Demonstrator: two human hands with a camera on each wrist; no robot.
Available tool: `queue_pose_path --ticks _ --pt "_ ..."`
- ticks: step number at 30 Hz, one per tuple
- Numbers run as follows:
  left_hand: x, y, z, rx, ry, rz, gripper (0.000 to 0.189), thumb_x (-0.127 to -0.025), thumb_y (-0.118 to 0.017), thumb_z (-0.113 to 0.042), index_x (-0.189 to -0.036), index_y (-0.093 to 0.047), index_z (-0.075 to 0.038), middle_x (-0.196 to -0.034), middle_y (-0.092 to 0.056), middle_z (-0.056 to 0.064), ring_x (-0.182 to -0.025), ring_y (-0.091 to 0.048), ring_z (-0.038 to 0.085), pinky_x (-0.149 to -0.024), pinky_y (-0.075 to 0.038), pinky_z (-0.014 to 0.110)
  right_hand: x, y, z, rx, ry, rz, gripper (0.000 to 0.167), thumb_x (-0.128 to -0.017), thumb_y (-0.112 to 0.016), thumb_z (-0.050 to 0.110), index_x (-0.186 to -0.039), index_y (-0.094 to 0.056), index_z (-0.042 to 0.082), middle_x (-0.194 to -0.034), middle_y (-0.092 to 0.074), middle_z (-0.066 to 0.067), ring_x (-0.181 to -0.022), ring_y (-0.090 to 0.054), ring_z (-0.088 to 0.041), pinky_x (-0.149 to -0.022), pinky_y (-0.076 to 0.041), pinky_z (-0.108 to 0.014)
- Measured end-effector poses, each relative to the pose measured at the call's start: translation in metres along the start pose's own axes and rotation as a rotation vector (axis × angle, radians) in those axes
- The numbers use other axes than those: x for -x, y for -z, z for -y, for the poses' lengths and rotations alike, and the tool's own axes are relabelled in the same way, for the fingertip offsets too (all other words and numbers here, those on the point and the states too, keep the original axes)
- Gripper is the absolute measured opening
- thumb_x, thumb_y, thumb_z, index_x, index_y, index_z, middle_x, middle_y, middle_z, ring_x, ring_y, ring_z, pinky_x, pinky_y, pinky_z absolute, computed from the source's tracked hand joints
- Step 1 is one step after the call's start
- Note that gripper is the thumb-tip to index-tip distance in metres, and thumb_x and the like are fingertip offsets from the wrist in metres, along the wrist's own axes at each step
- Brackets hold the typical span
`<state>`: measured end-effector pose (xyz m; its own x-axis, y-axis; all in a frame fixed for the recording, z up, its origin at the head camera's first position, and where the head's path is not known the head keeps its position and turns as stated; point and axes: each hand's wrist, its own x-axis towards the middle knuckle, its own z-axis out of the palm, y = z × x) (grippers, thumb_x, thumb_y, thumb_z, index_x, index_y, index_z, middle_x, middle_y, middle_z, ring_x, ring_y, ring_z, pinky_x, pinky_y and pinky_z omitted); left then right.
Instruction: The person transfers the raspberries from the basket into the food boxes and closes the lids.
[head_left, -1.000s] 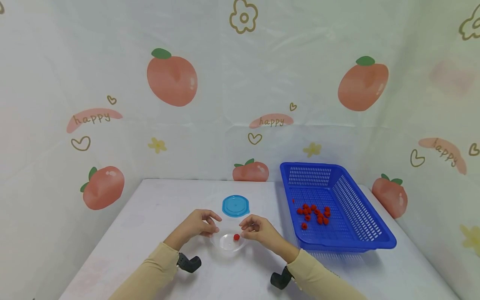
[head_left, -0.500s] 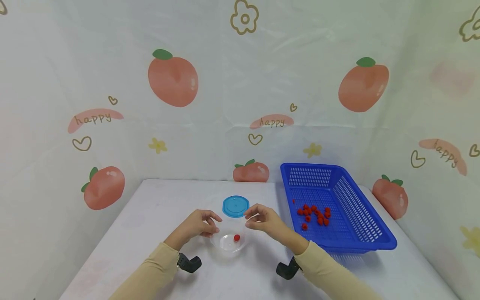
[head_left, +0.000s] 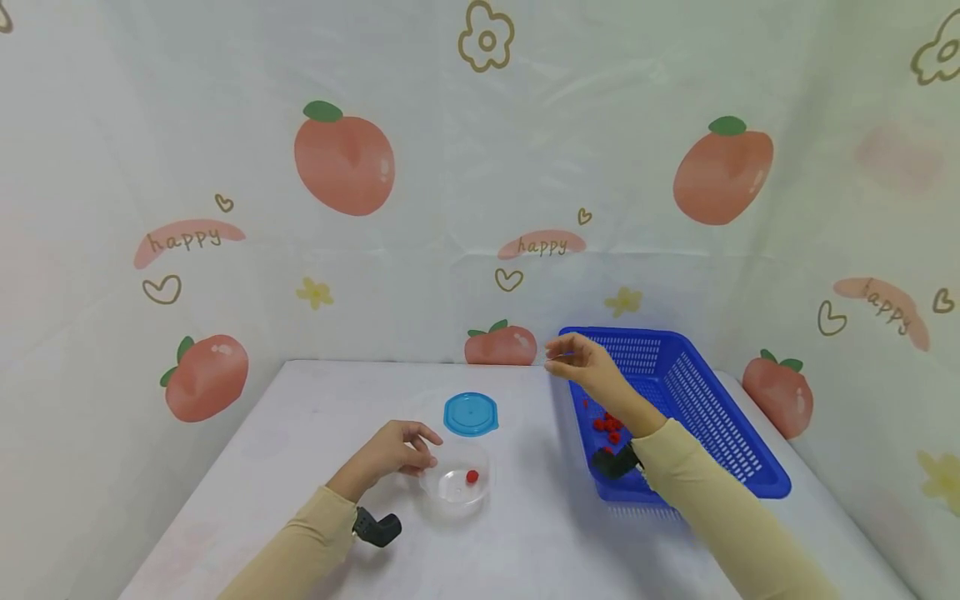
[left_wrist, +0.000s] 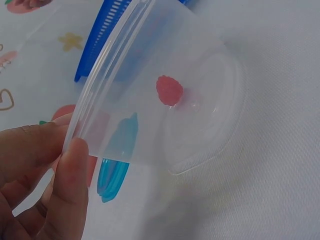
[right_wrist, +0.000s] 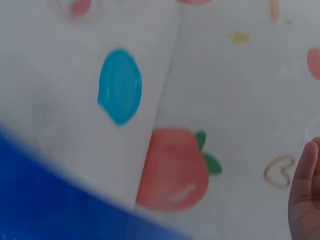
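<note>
My left hand (head_left: 390, 450) pinches the rim of a clear plastic bowl (left_wrist: 200, 120) between thumb and fingers. The bowl stands on the table with one red raspberry (head_left: 472, 477) inside. Above the left edge of a blue plastic basket (head_left: 720, 408) hangs my right hand (head_left: 588, 362), its fingers loosely bent with nothing seen between them. Several raspberries (head_left: 611, 423) lie in the basket, some hidden behind the right wrist and forearm. Only part of the right hand's thumb side appears at the edge of the right wrist view.
A blue lid (head_left: 471, 414) lies flat on the white table (head_left: 322, 400) behind the bowl. The basket takes up the table's right side. A white printed curtain (head_left: 435, 167) hangs behind the table's back edge.
My right hand has left the bowl's right side and travelled up and to the right, over the basket's left edge. My left hand, the bowl and its raspberry have stayed in place.
</note>
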<state>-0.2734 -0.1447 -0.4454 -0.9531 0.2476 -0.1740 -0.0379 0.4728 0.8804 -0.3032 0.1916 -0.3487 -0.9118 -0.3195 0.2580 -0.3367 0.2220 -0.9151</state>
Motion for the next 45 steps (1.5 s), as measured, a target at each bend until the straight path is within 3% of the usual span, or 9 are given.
queue_pose_path --ticks 8,12,17,24,31,40,45 --pt "0.0 0.001 0.002 0.001 -0.017 0.016 0.029 -0.079 -0.077 -0.006 -0.106 -0.069 -0.002 -0.081 -0.058 0.007 -0.06 -0.059 0.014 -0.061 -0.057 0.026 -0.011 0.047 -0.025 0.11 -0.072 -0.091 0.041 -0.093 -0.065 0.023 -0.125 -0.053 0.0 -0.115 -0.057 -0.012 -0.094 -0.063 -0.006 -0.086 -0.053 -0.025" --pt "0.0 0.001 0.001 0.001 -0.017 0.015 0.029 -0.079 -0.077 -0.006 -0.107 -0.068 -0.002 -0.081 -0.057 0.007 -0.06 -0.059 0.015 -0.061 -0.057 0.026 -0.009 0.061 -0.042 0.182 -0.103 -0.088 0.041 -0.094 -0.065 0.023 -0.124 -0.053 -0.002 -0.115 -0.058 -0.015 -0.095 -0.062 -0.01 -0.088 -0.053 -0.03" --pt "0.0 0.0 -0.001 -0.003 -0.008 0.01 0.03 -0.079 -0.078 -0.007 -0.107 -0.069 -0.002 -0.081 -0.057 0.007 -0.06 -0.059 0.014 -0.061 -0.057 0.026 -0.001 0.072 -0.061 0.241 -0.157 -0.028 0.04 -0.094 -0.063 0.019 -0.124 -0.052 -0.007 -0.113 -0.058 -0.019 -0.096 -0.06 -0.016 -0.094 -0.052 -0.048" --pt "0.0 0.0 -0.002 -0.008 0.003 0.004 0.028 -0.078 -0.079 -0.008 -0.105 -0.069 -0.005 -0.081 -0.058 0.007 -0.06 -0.059 0.015 -0.06 -0.057 0.026 0.012 0.08 -0.076 0.263 -0.288 0.141 0.037 -0.093 -0.064 0.014 -0.118 -0.053 -0.012 -0.107 -0.062 -0.017 -0.102 -0.061 -0.039 -0.093 -0.052 -0.049" --pt "0.001 0.0 -0.001 -0.005 -0.004 0.011 0.029 -0.079 -0.078 -0.008 -0.106 -0.069 -0.003 -0.081 -0.057 0.007 -0.06 -0.058 0.015 -0.061 -0.057 0.026 0.021 0.083 -0.084 0.301 -0.39 0.264 0.03 -0.092 -0.062 0.01 -0.112 -0.057 -0.011 -0.105 -0.064 -0.021 -0.098 -0.062 -0.035 -0.093 -0.052 -0.049" --pt "0.003 0.001 -0.002 0.005 -0.006 0.017 0.029 -0.079 -0.078 -0.007 -0.107 -0.068 -0.002 -0.081 -0.056 0.007 -0.06 -0.058 0.015 -0.061 -0.057 0.025 0.027 0.082 -0.088 0.376 -0.495 0.308 0.017 -0.089 -0.065 0.005 -0.103 -0.064 -0.007 -0.096 -0.068 -0.015 -0.087 -0.063 -0.022 -0.085 -0.056 -0.039" --pt "0.002 0.001 -0.001 0.005 -0.009 0.017 0.029 -0.079 -0.078 -0.008 -0.106 -0.069 -0.003 -0.081 -0.057 0.007 -0.06 -0.058 0.015 -0.061 -0.057 0.025 0.029 0.082 -0.09 0.374 -0.525 0.321 0.016 -0.087 -0.066 0.0 -0.1 -0.064 -0.009 -0.093 -0.069 -0.013 -0.085 -0.064 -0.021 -0.083 -0.057 -0.038"
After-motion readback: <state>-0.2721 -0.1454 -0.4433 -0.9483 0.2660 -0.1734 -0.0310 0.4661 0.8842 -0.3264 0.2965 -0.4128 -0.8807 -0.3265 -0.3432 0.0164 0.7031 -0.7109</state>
